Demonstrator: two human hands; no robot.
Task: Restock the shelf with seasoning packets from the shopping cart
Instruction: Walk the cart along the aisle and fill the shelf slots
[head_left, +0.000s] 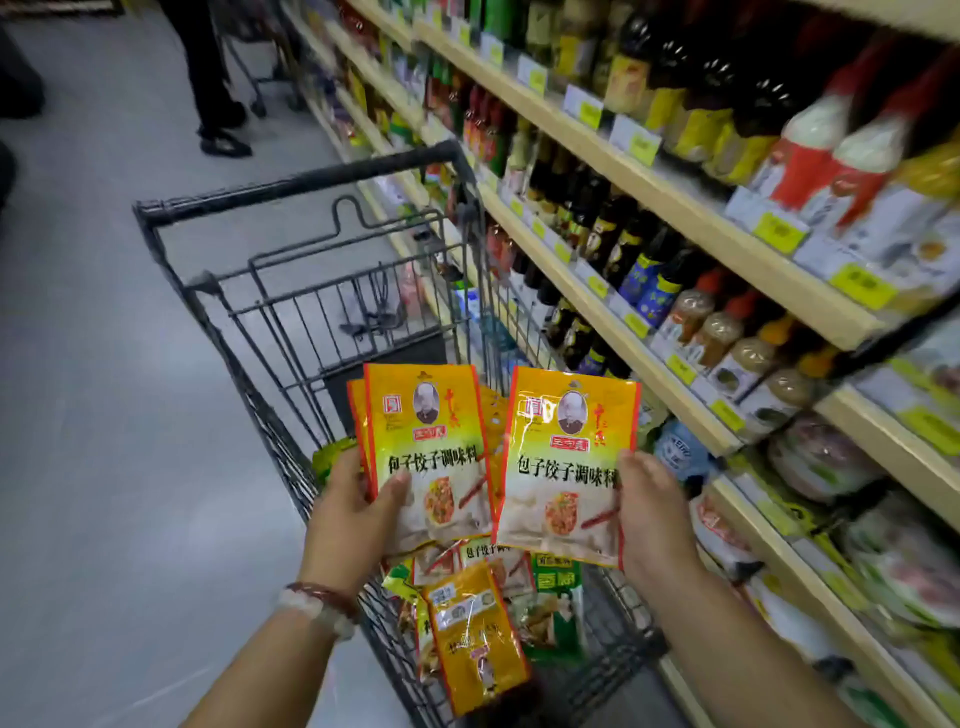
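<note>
My left hand (353, 512) grips a small stack of yellow-orange seasoning packets (423, 441) by the lower left corner, held upright over the shopping cart (291, 189). In my right hand (652, 512) is a single matching seasoning packet (566, 457), pinched at its right edge. More loose packets (475, 631), yellow and green, lie in the near end of the cart below my hands. The shelf (670, 384) runs along the right side, its lower rows holding bagged goods.
Bottles of sauce and oil (644, 270) fill the upper shelf rows with yellow price tags along the edges. A person's legs (208, 78) and another cart stand far down the aisle. Grey floor (104, 364) lies to the left.
</note>
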